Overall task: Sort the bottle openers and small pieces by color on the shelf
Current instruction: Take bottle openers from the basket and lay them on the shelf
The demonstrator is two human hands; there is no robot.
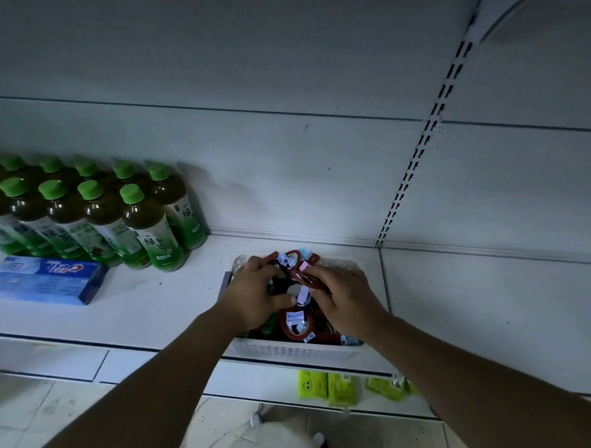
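The left hand's (256,292) grip is curled round a dark bottle opener (279,286); the right hand (349,304) pinches a red bottle opener (308,279). Both hands are over the white basket (292,350) on the shelf (156,305), which holds more red openers (293,331) and pale small pieces (294,318). Green-capped tea bottles (143,225) stand farther left.
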